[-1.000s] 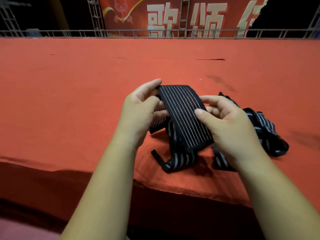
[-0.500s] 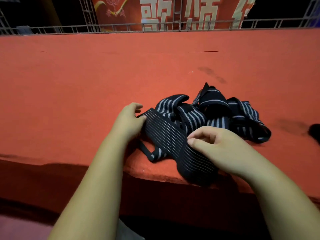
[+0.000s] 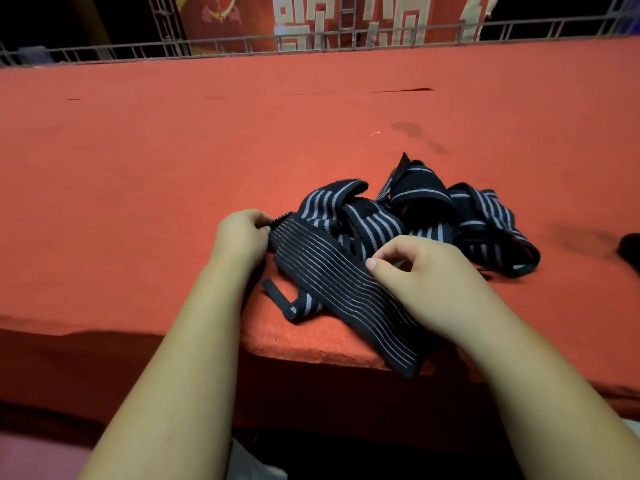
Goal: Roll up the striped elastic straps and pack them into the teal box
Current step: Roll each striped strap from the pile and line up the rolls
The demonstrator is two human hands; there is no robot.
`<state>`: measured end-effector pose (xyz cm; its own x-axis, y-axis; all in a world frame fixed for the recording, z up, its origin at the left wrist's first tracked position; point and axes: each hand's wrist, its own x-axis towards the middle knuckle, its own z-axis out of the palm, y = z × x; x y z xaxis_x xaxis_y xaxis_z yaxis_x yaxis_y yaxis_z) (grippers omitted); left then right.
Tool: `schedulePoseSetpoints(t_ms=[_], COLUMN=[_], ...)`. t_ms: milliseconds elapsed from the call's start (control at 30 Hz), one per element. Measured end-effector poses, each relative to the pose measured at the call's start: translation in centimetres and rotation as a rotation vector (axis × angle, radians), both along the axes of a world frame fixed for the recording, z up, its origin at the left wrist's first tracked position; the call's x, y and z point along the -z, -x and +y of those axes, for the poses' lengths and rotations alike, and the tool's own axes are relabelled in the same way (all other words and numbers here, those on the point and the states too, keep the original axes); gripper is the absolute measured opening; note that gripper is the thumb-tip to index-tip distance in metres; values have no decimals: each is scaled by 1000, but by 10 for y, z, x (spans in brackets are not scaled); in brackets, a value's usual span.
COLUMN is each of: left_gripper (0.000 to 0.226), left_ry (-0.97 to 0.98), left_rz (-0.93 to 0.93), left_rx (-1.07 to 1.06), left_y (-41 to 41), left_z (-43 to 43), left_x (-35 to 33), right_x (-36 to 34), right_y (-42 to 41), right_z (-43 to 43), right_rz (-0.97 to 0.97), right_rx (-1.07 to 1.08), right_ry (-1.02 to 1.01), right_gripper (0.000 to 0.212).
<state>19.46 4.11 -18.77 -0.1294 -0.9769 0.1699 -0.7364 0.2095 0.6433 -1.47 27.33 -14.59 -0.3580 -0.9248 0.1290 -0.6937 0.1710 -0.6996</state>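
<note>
Close to the front edge of the red felt tabletop (image 3: 156, 174), a flat ribbed strap (image 3: 332, 289) lies slantwise, its near end overhanging that edge. The left hand (image 3: 242, 239) grips its far end; the right hand (image 3: 436, 285) pinches it mid-length. Just behind sits a tangled heap of striped straps (image 3: 429, 220), with wide bare felt stretching back to the metal railing (image 3: 242, 48).

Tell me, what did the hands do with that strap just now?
Both hands lowered the wide strap from mid-air onto the red cloth; the left hand grips its far end, the right hand pinches its middle. The pile of straps stayed behind it.
</note>
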Motion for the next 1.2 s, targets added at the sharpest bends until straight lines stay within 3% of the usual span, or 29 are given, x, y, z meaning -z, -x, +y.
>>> schedulePoseSetpoints(t_ms=[167, 333, 433, 667, 867, 967, 1067, 1133, 1200], left_gripper=[23, 19, 17, 17, 15, 12, 12, 14, 32], left_ry=[68, 161, 162, -11, -321, -389, -385, -189, 153], left_rz=[331, 580, 614, 643, 856, 793, 628, 461, 84], left_rx=[1, 244, 372, 551, 507, 601, 619, 491, 334], left_y=[-6, -12, -4, 24, 42, 53, 67, 75, 79], left_z=[20, 83, 123, 165, 158, 161, 163, 154, 136], left_x=[-42, -109, -128, -130, -122, -118, -107, -95, -79], right_x=[-2, -17, -31, -47, -54, -55, -41, -31, -21], right_y=[4, 2, -2, -9, 4, 13, 28, 40, 52], right_z=[-1, 4, 13, 32, 52, 58, 57, 56, 53], right_rz=[-50, -141, -286, -501, -649, -647, -617, -599, -532], right_rx=[26, 27, -20, -72, -156, -161, -29, 75, 134], right_ry=[97, 254, 347, 443, 278, 239, 244, 258, 243], right_gripper=[15, 12, 15, 41, 42, 48, 45, 38, 44])
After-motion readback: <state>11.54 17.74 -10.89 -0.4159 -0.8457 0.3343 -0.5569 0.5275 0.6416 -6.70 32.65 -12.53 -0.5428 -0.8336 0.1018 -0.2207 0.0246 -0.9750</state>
